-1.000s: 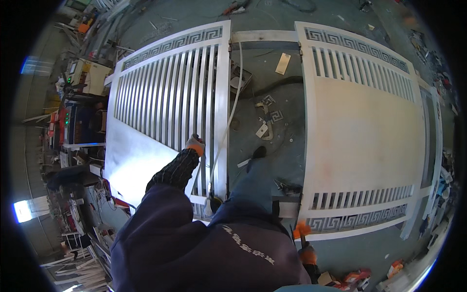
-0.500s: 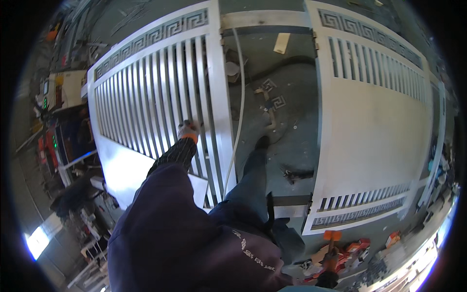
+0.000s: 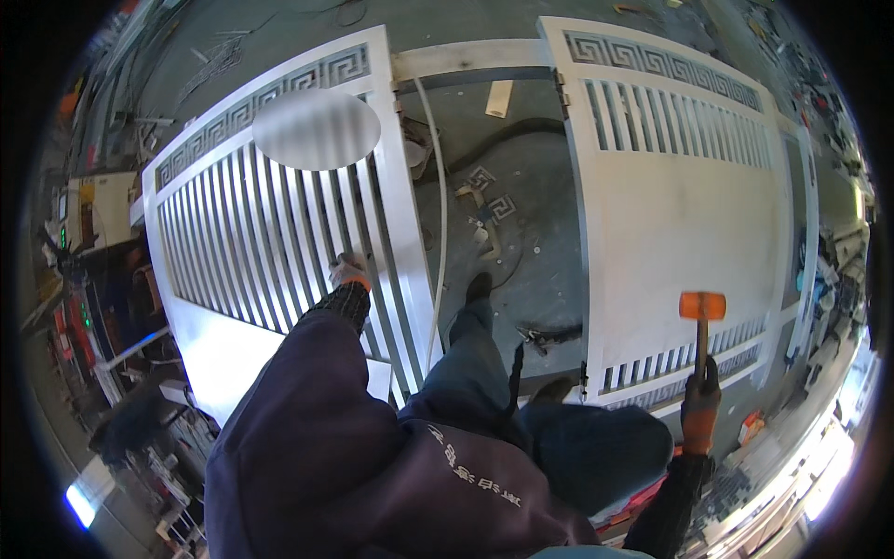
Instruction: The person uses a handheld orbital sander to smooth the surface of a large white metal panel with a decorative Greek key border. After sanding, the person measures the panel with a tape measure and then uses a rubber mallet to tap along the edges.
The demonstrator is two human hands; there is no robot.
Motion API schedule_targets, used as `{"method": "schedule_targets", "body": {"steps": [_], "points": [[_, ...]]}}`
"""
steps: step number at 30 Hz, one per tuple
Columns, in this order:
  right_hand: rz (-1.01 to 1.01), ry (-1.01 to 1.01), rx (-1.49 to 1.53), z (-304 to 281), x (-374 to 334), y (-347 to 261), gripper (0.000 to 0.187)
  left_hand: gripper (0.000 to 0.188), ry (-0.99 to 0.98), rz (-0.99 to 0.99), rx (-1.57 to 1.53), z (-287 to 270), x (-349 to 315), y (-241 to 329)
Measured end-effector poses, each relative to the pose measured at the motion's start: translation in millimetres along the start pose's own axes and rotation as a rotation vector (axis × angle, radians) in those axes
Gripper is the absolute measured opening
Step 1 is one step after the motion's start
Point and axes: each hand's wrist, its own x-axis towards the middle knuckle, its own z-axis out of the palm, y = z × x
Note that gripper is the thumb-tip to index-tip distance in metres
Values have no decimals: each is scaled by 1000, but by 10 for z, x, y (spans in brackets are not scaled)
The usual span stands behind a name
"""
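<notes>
My left hand, in a grey and orange work glove, rests on the white slatted panel at the left, its fingers curled over one of the upright slats. At the right, my right hand, in a dark and orange glove, is wrapped round the wooden handle of a mallet. The mallet's orange head points up and shows in front of the right white panel, close to its lower slats. Whether it touches the panel cannot be told. A blurred oval hides some upper slats on the left panel.
White crossbars link the two panels. In the gap, a pale hose runs beside the left panel, and loose fretwork pieces lie on the floor near my foot. Machines with green lights stand at far left. Clutter lines the right side.
My right hand has raised the mallet from the lower right, up to the right panel's lower end. My left hand stays on the slats. The whole view has shifted, and my right knee now shows.
</notes>
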Motion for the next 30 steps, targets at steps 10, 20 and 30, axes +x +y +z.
{"method": "schedule_targets", "body": {"steps": [10, 20, 30], "points": [[-119, -218, 353, 936, 612, -1515, 40, 13, 306, 216, -43, -2918, -259, -523], [-596, -592, 262, 1481, 134, -3314, 27, 29, 572, -487, -49, -3369, -1374, -2660], [-1421, -833, -458, 3185, 232, -4352, 57, 100, -62, 66, 500, -741, -3466, -1038]]}}
